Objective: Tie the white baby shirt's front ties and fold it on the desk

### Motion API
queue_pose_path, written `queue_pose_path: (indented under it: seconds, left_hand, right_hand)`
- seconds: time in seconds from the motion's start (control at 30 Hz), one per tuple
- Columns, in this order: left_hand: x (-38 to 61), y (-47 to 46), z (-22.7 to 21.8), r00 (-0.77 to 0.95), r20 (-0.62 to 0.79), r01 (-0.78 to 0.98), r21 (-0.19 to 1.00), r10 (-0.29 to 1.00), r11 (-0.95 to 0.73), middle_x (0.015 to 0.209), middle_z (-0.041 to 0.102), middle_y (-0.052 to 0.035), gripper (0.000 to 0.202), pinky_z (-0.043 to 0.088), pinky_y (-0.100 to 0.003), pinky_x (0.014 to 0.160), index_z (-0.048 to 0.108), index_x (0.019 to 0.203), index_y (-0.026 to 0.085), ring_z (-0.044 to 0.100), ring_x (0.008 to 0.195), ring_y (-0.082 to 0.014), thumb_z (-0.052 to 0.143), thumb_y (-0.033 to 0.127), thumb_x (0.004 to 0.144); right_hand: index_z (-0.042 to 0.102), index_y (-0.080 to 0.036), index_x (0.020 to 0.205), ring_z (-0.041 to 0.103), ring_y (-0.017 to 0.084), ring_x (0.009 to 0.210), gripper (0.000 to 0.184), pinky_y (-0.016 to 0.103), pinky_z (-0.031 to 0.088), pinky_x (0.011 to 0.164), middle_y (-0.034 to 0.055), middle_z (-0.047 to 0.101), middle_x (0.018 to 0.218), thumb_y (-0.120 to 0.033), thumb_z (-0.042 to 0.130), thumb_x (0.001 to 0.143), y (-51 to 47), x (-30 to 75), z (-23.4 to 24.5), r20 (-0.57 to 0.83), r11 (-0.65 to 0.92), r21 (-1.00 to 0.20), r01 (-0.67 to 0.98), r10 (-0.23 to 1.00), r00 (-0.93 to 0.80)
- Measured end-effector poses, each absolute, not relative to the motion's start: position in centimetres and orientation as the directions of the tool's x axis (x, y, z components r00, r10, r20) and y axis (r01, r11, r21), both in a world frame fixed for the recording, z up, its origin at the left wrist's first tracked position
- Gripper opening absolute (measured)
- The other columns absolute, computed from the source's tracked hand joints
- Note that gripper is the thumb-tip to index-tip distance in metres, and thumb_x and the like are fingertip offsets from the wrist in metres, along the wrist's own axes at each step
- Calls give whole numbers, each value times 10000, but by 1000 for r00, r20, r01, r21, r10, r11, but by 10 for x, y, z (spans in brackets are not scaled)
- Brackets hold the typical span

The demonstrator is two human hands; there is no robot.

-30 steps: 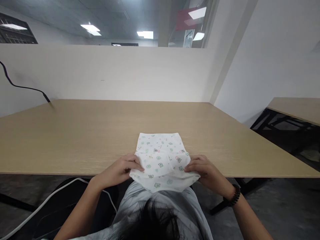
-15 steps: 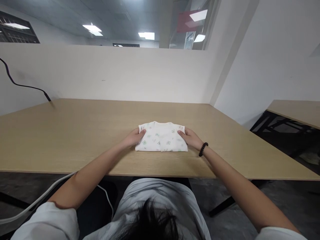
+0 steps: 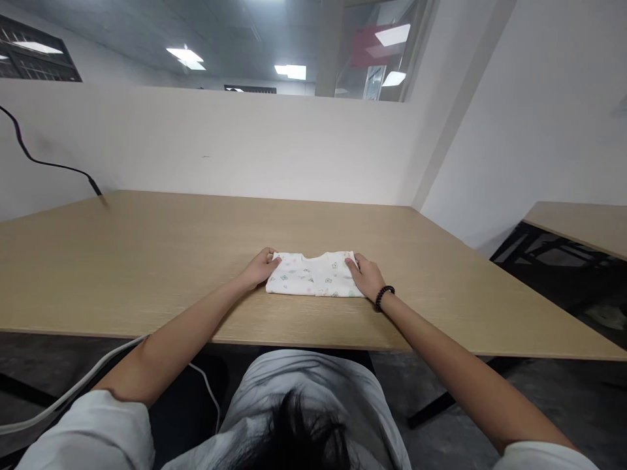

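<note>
Near the front edge of the desk, straight ahead at twelve o'clock, lies a folded white top, flat on the wood, its neckline along the far side and small green, pink and dark prints scattered over the cloth. My left hand rests at its left end and my right hand at its right end, the fingers of each lying on the fold. Neither hand is clenched or pinching anything: both lie open on the cloth, touching it without gripping it (no bunching shows under my fingers). A beaded bracelet sits on my right wrist, just behind that hand.

The light wood-grain desk spreads out around the top and meets a white partition wall at its far side. At about ten o'clock, a black cable runs down the partition to the back corner of the desk. A second desk stands at about two o'clock, beyond the right-hand wall. Down at about eight o'clock, a white cable curves below the desk's front edge, under my left arm
</note>
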State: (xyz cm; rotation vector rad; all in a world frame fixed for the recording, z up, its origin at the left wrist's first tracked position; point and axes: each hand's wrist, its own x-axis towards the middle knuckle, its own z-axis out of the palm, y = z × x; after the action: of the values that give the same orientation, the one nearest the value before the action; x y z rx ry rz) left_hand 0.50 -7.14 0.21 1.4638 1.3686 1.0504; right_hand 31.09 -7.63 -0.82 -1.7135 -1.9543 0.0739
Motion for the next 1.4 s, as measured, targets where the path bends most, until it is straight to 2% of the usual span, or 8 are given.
queue_pose_path:
  seconds: [0.33, 0.47, 0.6, 0.77, 0.9, 1.03, 1.23, 1.4]
  left_hand:
    - [-1, -66, -3, 52, 91, 361, 927, 995, -103, 671, 549, 46, 247, 373, -213, 523, 440, 1162, 209, 477, 514, -115, 498, 223, 923]
    - [-5, -69, 3, -16, 344, 559, 781, 939, -277, 1019, 661, -88, 315, 490, -318, 759, 437, 1235, 188, 621, 777, -175, 491, 262, 933]
    - [-2, -88, 17, 186, 570, 663, 529, 801, -530, 1343, 572, -145, 383, 376, -408, 1069, 494, 1305, 175, 552, 1197, -247, 406, 350, 977]
    - [7, -104, 18, 599, 311, 599, 437, 738, -670, 1586, 341, -93, 565, 134, -413, 1206, 416, 1477, 233, 257, 1478, -249, 428, 481, 971]
    - [11, -97, 8, 629, 103, 646, 483, 771, -591, 1592, 321, -86, 605, 85, -456, 1202, 441, 1463, 276, 218, 1495, -247, 432, 583, 942]
    - [11, -93, 10, 557, 130, 657, 535, 820, -531, 1590, 327, -92, 566, 103, -441, 1196, 455, 1452, 244, 207, 1498, -253, 345, 535, 979]
    - [-7, -119, 42, 204, 222, 832, 475, 954, -288, 1207, 662, -178, 514, 417, -380, 969, 667, 1078, 146, 587, 1154, -324, 359, 536, 949]
    - [-18, -169, 45, 155, 169, 883, 418, 973, -213, 842, 698, -116, 413, 428, -342, 719, 635, 725, 203, 642, 836, -295, 433, 515, 904]
  right_hand:
    - [628, -215, 931, 647, 246, 792, 401, 292, 404, 653, 95, 717, 846, -406, 287, 1022, -75, 313, -6, 302, 150, -449, 881, 953, -8]
    - [623, -191, 1105, 665, 249, 845, 491, 335, 477, 738, 111, 722, 918, -480, 236, 1017, -73, 329, -5, 351, 121, -619, 776, 927, 136]
    - [489, -183, 1373, 570, 247, 1218, 611, 412, 433, 1028, 155, 602, 1342, -573, 204, 1000, -75, 338, 0, 519, 277, -697, 662, 831, 199]
    - [415, -202, 1485, 280, 249, 1474, 639, 472, 229, 1199, 114, 383, 1567, -562, 200, 1002, -80, 331, -6, 400, 394, -568, 723, 899, -177]
    - [446, -241, 1475, 209, 316, 1494, 636, 583, 162, 1189, 95, 360, 1581, -585, 224, 988, -79, 324, -19, 132, 306, -460, 833, 952, -277]
    - [416, -247, 1487, 210, 300, 1494, 653, 543, 182, 1190, 98, 330, 1596, -607, 209, 984, -78, 326, -14, 181, 329, -500, 801, 944, -275]
    - [633, -187, 893, 628, 259, 974, 497, 361, 475, 858, 126, 706, 992, -555, 304, 956, -101, 343, 16, 359, 210, -622, 755, 933, 36]
    - [499, -222, 608, 552, 182, 613, 378, 279, 386, 575, 23, 618, 627, -502, 495, 862, -143, 342, 15, 216, 154, -590, 793, 976, -29]
